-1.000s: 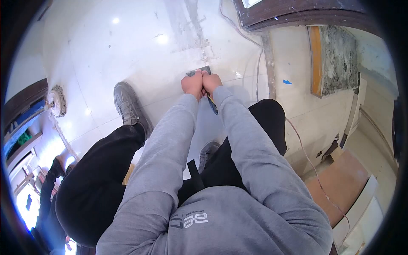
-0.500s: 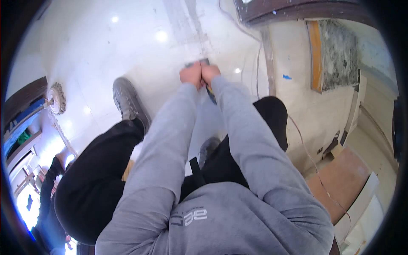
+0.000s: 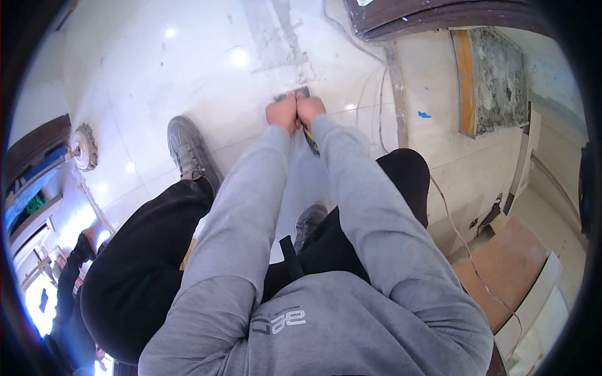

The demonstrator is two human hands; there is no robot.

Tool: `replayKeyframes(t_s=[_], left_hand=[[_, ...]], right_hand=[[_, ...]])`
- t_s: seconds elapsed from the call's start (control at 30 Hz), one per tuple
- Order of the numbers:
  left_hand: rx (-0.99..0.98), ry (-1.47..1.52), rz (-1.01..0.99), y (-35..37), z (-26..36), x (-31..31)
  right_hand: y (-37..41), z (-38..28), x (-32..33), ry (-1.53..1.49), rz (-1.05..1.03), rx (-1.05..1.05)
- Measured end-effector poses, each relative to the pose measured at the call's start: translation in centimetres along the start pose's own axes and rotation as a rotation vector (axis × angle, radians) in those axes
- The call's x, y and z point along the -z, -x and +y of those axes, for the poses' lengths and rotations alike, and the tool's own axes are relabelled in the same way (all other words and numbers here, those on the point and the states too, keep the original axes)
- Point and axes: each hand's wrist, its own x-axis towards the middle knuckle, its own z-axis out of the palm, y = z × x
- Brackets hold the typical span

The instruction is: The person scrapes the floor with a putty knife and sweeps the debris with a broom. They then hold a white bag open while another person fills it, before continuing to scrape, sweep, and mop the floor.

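Both hands are closed together around a scraper, out in front of my knees at floor level. My left hand [image 3: 281, 113] and my right hand [image 3: 310, 109] press side by side. The scraper's dark, wide blade [image 3: 303, 91] shows just beyond the knuckles, at the tiled floor. Its black and yellow handle [image 3: 311, 141] sticks out toward me below my right hand. Most of the grip is hidden by the fingers. Grey residue [image 3: 282, 64] marks the floor just past the blade, with broader grey smears farther off.
My grey shoe [image 3: 185, 147] stands to the left. A cable [image 3: 381, 106] runs along the floor at right. Beyond it are a blue scrap [image 3: 424, 114], a stained board [image 3: 498, 81] and a brown panel [image 3: 508, 269]. A round-footed stand [image 3: 84, 147] is at left.
My hands and the scraper have shifted very slightly toward me, still gripped the same way. The hands and floor marks look sharper than before.
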Motion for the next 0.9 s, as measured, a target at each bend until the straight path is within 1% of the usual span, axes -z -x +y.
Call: replayKeyframes(t_s=[0.03, 0.07, 0.1, 0.13, 0.17, 0.2, 0.23, 0.27, 0.3, 0.33, 0.37, 0.4, 0.43, 0.47, 0.5, 0.53, 0.57, 0.6, 0.63, 0.67, 0.7, 0.73, 0.83, 0.87, 0.9], left_hand=[[-0.011, 0.03, -0.051, 0.1, 1.6, -0.1], [0.032, -0.005, -0.071, -0.2, 2.5, 0.0], [0.036, -0.012, -0.072, -0.2, 1.7, 0.4], [0.053, 0.056, -0.134, 0.2, 0.6, 1.0], [0.049, 0.138, -0.201, -0.2, 0.3, 1.0], [0.075, 0.078, -0.16, 0.0, -0.7, 0.9], [0.079, 0.081, -0.157, 0.5, -2.1, 0.9], [0.123, 0.182, -0.167, 1.1, -3.8, 0.9], [0.16, 0.284, -0.181, 1.9, -4.5, 0.7], [0.161, 0.284, -0.186, 2.4, -4.7, 0.3], [0.17, 0.322, -0.137, 3.1, -4.7, -0.1], [0.181, 0.362, -0.085, 3.4, -4.6, -0.3], [0.185, 0.369, -0.083, 3.4, -4.3, -0.4], [0.127, 0.32, -0.098, 3.1, -3.8, -0.5], [0.068, 0.27, -0.111, 2.7, -3.3, -0.6], [0.074, 0.27, -0.104, 2.7, -2.3, -0.7], [0.078, 0.185, -0.09, 2.9, -1.1, -0.8], [0.082, 0.098, -0.08, 3.2, -0.6, -0.7], [0.081, 0.094, -0.078, 3.1, -1.4, -0.6], [0.067, 0.093, -0.045, 2.5, -2.4, -0.7], [0.053, 0.099, -0.015, 2.2, -2.6, -1.0], [0.06, 0.076, -0.002, 2.7, -2.4, -0.9], [0.05, 0.102, -0.042, 1.1, -1.7, -1.3], [0.06, 0.066, -0.088, 0.0, -1.9, -1.3], [0.056, 0.068, -0.086, 0.5, -1.8, -1.2]], right_hand=[[0.3, -1.4, -0.1, 0.005, -0.005, 0.006], [0.1, -2.3, -0.6, -0.129, 0.025, -0.074], [0.4, -2.4, -0.9, -0.272, 0.059, -0.169], [0.1, -1.2, -0.5, -0.115, -0.006, -0.078], [-0.7, 0.2, -0.4, -0.122, 0.0, -0.059], [-1.6, 2.4, -0.6, 0.091, 0.135, 0.07], [-1.2, 4.2, -0.8, 0.307, 0.263, 0.178], [0.1, 5.0, -0.6, 0.311, 0.258, 0.163], [1.3, 4.5, 0.0, 0.312, 0.205, 0.063], [2.2, 3.6, 0.6, 0.311, 0.156, -0.029], [3.1, 2.4, 1.2, 0.313, 0.161, -0.032], [3.9, 1.4, 1.8, 0.277, 0.081, -0.092], [4.4, 0.6, 2.0, 0.243, -0.002, -0.149], [2.7, 1.3, 1.9, 0.255, -0.007, -0.148], [-0.3, 2.6, 1.5, 0.188, 0.016, -0.087], [-1.9, 3.8, 1.2, 0.113, 0.038, -0.033], [-1.2, 3.4, 1.1, 0.108, 0.032, -0.045], [0.3, 2.0, 1.4, 0.013, -0.003, -0.118], [1.3, 0.9, 1.6, -0.081, -0.037, -0.18], [1.7, 1.0, 1.6, 0.029, -0.03, -0.125], [0.1, 2.1, 1.3, 0.029, -0.024, -0.11], [-1.9, 4.7, 0.8, 0.144, 0.072, 0.01], [-1.0, 3.6, 1.0, 0.236, 0.153, 0.147], [0.8, 1.2, 1.3, 0.04, 0.071, -0.079], [1.6, -0.9, 1.6, -0.154, -0.01, -0.287]])
